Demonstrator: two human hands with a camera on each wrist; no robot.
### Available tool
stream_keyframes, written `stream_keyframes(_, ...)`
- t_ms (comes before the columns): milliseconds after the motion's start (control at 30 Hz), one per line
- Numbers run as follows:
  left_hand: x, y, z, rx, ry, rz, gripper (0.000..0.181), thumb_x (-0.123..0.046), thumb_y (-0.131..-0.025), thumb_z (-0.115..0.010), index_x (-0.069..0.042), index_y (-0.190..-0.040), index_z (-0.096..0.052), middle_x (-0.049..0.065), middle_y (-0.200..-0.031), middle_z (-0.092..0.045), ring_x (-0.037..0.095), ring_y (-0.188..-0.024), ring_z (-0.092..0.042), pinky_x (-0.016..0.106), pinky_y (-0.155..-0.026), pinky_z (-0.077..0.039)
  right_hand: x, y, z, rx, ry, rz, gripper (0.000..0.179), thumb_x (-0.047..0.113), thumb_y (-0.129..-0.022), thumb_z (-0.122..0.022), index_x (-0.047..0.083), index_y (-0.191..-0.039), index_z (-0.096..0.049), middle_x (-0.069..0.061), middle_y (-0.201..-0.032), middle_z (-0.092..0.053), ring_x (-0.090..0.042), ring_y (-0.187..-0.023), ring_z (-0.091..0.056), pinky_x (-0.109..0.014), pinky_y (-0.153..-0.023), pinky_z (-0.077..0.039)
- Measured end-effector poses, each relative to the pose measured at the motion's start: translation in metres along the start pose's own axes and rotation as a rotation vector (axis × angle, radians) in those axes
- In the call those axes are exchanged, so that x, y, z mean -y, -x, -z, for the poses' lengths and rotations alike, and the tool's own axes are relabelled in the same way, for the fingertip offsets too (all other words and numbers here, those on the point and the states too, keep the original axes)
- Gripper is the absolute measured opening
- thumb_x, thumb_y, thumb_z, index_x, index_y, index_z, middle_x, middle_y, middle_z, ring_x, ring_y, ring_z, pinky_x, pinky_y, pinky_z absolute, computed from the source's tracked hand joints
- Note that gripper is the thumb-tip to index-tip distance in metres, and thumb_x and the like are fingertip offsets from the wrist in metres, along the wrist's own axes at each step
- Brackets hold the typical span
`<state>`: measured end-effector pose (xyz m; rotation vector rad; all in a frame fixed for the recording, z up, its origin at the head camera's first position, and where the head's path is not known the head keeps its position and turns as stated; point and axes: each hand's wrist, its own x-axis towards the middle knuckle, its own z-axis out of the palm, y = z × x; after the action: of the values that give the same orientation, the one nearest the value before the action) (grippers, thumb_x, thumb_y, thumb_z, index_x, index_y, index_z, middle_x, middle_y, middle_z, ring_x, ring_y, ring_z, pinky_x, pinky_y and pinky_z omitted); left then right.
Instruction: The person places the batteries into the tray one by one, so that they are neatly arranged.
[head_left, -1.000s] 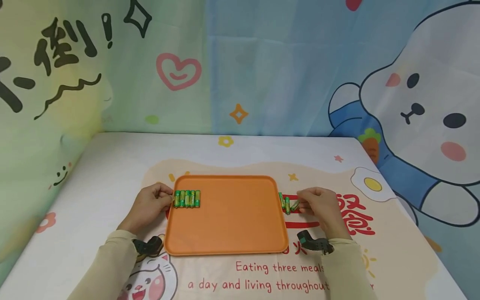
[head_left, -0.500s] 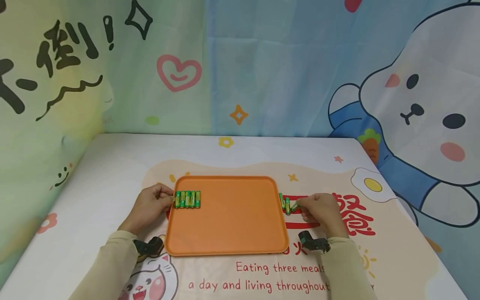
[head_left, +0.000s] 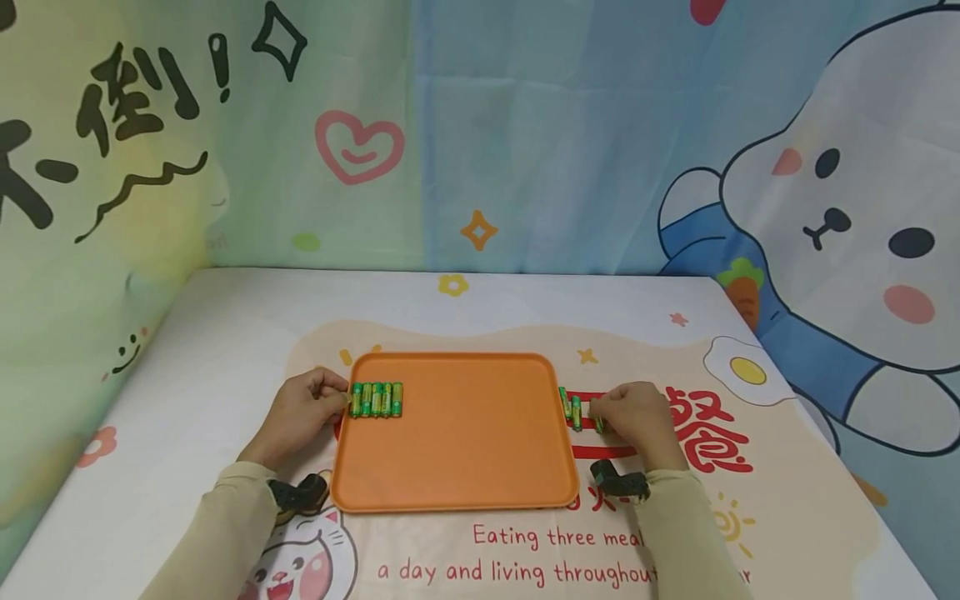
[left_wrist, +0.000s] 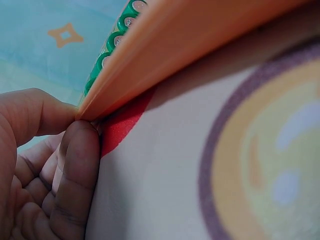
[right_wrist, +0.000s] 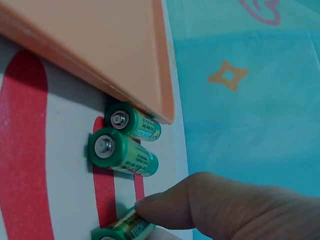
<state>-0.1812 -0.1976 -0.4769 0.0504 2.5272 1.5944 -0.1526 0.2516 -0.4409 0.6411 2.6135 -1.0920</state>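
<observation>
An orange tray (head_left: 465, 450) lies on the table, with several green batteries (head_left: 377, 400) side by side at its upper left edge. My left hand (head_left: 296, 417) pinches the tray's left rim between thumb and finger, close to that row. Off the tray's right side, two more batteries stand near its edge: one battery (right_wrist: 140, 125) right at the tray wall, another battery (right_wrist: 125, 152) beside it. Slightly farther right, my right hand (head_left: 641, 421) pinches a third green battery (right_wrist: 122, 229) by its far end, low over the cloth.
The tabletop (head_left: 247, 317) carries a printed cloth with red characters, a fried egg drawing and English text. Behind it hangs a blue and green curtain (head_left: 562, 150) with a cartoon animal. A black camera sits on each wrist, over pale sleeves (head_left: 690, 533).
My right hand has shifted slightly, and the battery at its fingertips has turned from slanting to more nearly in line with the other two. My left hand keeps its place on the tray.
</observation>
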Motion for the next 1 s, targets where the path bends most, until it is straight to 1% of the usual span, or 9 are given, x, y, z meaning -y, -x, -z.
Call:
stream_keyframes(167,0.000,0.000,0.000,-0.003,0.006,0.000,0.023,-0.002,-0.090,-0.061,0.005,-0.111,-0.064,0.005,-0.082,-0.064,0.012,-0.070,-0.057,0.023,-0.064,-0.048,-0.002,-0.001,-0.001,-0.009,0.009,-0.004,0.028,0.029,-0.090,-0.074,0.001,-0.091,-0.077,-0.008,-0.069,-0.063,-0.025,-0.068,-0.059,-0.030,-0.059,-0.049)
stream_keyframes(300,0.001,0.000,-0.001,0.000,0.006,0.003,0.022,-0.003,-0.090,-0.061,0.005,-0.111,-0.064,0.005,-0.083,-0.065,0.012,-0.071,-0.057,0.023,-0.065,-0.049,-0.002,-0.001,-0.001,-0.002,-0.024,-0.004,0.032,0.030,-0.091,-0.073,0.000,-0.099,-0.076,-0.008,-0.079,-0.067,-0.025,-0.074,-0.059,-0.030,-0.063,-0.049)
stream_keyframes(400,0.001,0.000,-0.001,0.000,0.005,0.001,0.022,-0.003,-0.091,-0.061,0.005,-0.111,-0.064,0.005,-0.083,-0.065,0.013,-0.071,-0.057,0.023,-0.065,-0.049,-0.001,-0.001,-0.003,0.023,-0.104,-0.011,0.035,0.029,-0.091,-0.073,-0.001,-0.108,-0.074,-0.009,-0.087,-0.069,-0.023,-0.077,-0.063,-0.029,-0.065,-0.054)
stream_keyframes(500,0.001,0.000,0.000,-0.004,0.002,0.000,0.021,-0.002,-0.091,-0.061,0.005,-0.110,-0.064,0.005,-0.083,-0.065,0.013,-0.071,-0.057,0.023,-0.065,-0.049,0.003,-0.002,-0.005,0.055,-0.199,-0.015,0.035,0.026,-0.091,-0.073,-0.002,-0.113,-0.072,-0.008,-0.087,-0.069,-0.020,-0.073,-0.066,-0.028,-0.066,-0.058)
stream_keyframes(567,0.001,0.000,0.000,-0.007,0.004,0.001,0.021,-0.002,-0.090,-0.061,0.006,-0.110,-0.064,0.005,-0.083,-0.065,0.013,-0.071,-0.057,0.023,-0.065,-0.049,0.005,-0.002,-0.008,0.072,-0.256,-0.016,0.033,0.022,-0.089,-0.073,-0.003,-0.112,-0.072,-0.007,-0.083,-0.068,-0.018,-0.068,-0.066,-0.028,-0.064,-0.059)
stream_keyframes(633,0.001,0.000,0.000,-0.006,0.007,0.003,0.021,-0.002,-0.091,-0.061,0.006,-0.110,-0.064,0.006,-0.083,-0.065,0.013,-0.071,-0.057,0.023,-0.065,-0.049,0.008,-0.001,-0.010,0.086,-0.287,-0.010,0.032,0.020,-0.089,-0.072,-0.004,-0.112,-0.071,-0.006,-0.081,-0.067,-0.016,-0.066,-0.065,-0.027,-0.062,-0.059)
stream_keyframes(833,0.000,0.001,0.000,0.001,0.033,0.011,0.021,-0.003,-0.092,-0.062,0.007,-0.111,-0.064,0.006,-0.087,-0.065,0.012,-0.074,-0.059,0.022,-0.067,-0.052,0.020,0.002,-0.014,0.105,-0.306,0.010,0.031,0.018,-0.089,-0.072,-0.003,-0.110,-0.070,-0.006,-0.081,-0.065,-0.016,-0.066,-0.064,-0.026,-0.063,-0.058)
stream_keyframes(1000,-0.001,0.001,0.000,-0.001,0.042,0.011,0.022,-0.003,-0.092,-0.062,0.007,-0.111,-0.065,0.006,-0.087,-0.065,0.011,-0.074,-0.059,0.022,-0.066,-0.052,0.029,0.004,-0.018,0.124,-0.340,0.054,0.028,0.017,-0.089,-0.072,-0.004,-0.108,-0.071,-0.006,-0.080,-0.067,-0.017,-0.066,-0.064,-0.027,-0.064,-0.057)
